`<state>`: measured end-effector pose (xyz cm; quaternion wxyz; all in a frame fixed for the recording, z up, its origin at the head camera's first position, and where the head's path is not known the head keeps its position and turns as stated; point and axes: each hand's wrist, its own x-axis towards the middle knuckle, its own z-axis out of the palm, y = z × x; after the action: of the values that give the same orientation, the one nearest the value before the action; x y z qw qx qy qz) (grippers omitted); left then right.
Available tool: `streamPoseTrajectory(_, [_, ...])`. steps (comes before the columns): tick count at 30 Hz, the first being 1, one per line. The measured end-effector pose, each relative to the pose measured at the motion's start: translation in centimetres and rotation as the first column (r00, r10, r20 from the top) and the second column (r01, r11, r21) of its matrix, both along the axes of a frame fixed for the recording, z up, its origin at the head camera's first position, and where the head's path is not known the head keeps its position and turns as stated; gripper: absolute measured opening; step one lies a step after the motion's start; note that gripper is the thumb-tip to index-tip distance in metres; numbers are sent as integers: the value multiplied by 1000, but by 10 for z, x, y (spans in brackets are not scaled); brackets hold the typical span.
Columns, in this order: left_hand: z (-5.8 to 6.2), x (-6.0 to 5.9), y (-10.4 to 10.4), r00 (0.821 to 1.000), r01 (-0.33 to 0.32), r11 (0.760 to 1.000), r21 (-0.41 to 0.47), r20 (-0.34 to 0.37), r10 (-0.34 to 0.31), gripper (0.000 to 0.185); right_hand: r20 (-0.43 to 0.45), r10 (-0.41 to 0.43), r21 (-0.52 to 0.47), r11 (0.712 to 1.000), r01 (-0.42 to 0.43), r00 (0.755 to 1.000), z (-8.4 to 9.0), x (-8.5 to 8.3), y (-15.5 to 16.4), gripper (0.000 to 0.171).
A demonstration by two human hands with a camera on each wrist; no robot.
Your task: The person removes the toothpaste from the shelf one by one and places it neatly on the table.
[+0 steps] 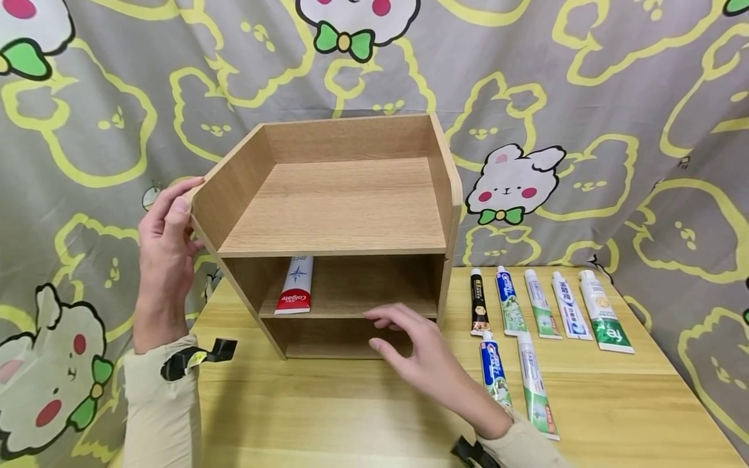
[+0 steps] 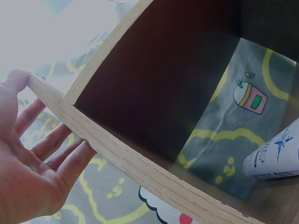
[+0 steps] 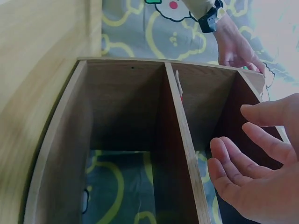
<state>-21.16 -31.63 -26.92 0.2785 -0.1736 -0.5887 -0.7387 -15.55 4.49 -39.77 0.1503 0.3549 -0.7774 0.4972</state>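
Observation:
A wooden shelf unit [image 1: 339, 208] with an open top tray and two lower compartments stands on the table. My left hand [image 1: 166, 234] grips the top front corner of its left side panel [image 2: 117, 154], thumb at the edge and fingers [image 2: 51, 149] on the outer face. My right hand [image 1: 404, 335] hovers with relaxed fingers just in front of the middle shelf board [image 3: 184, 140] and holds nothing. A red and white Colgate tube [image 1: 296, 286] lies on the middle shelf at the left, its end showing as the tube [image 2: 275, 156] in the left wrist view.
Several toothpaste tubes lie on the light wood table [image 1: 351, 416] to the right of the unit: a back row from a black tube [image 1: 479, 302] to a green and white tube [image 1: 605, 312], and two nearer tubes [image 1: 494, 370]. A patterned cloth [image 1: 614, 97] hangs behind.

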Motion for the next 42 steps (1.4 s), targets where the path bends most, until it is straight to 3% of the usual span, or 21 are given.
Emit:
streamPoseTrajectory(9, [0,0,-1,1000,-16,1000,-5,5,16,36,109,54,23,998,-57,993,11,-16,-31,35])
streamPoseTrajectory(19, [0,-2,-1,1000,12,1000,-5,-2,-12,36,152,18,45,999,-25,988,15,-36,-67,37])
streamPoseTrajectory(29, [1,0,-1,1000,-19,1000,-20,3,19,35,202,-62,139,990,34,977,18,-50,-107,41])
streamPoseTrajectory(34, [0,1,-2,1000,-16,1000,-13,1,16,36,176,-159,269,957,108,971,24,-55,-126,45])
streamPoseTrajectory(42, [0,0,-1,1000,3,1000,-9,3,-3,36,85,-296,436,870,232,951,28,-56,-147,46])
